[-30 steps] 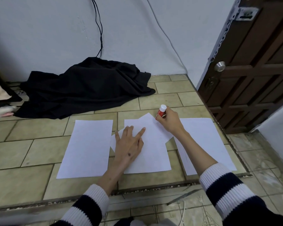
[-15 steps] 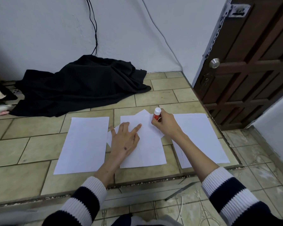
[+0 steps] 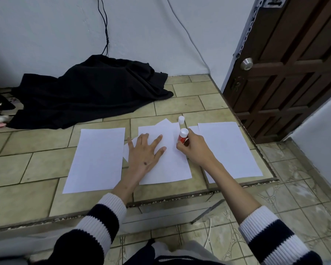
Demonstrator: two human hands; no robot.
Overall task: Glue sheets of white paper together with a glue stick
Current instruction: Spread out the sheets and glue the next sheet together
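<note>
Three groups of white paper lie on the tiled platform: a left sheet [image 3: 96, 157], a middle stack [image 3: 170, 165] with a skewed sheet beneath it, and a right sheet [image 3: 229, 150]. My left hand [image 3: 143, 152] lies flat with spread fingers on the middle stack. My right hand [image 3: 193, 148] grips a red glue stick [image 3: 182, 137] with a white end, held upside down against the right edge of the middle stack. A small white cap [image 3: 181, 119] stands on the tile just behind it.
A black cloth [image 3: 88, 92] is heaped against the white wall at the back left, with a cable hanging above it. A dark wooden door [image 3: 287, 64] stands at the right. The platform's front edge [image 3: 161, 201] drops to a lower tiled floor.
My right hand has drawn the glue stick down the right edge of the middle stack, toward me. The white cap behind it has come into sight. My left hand has stayed on the paper.
</note>
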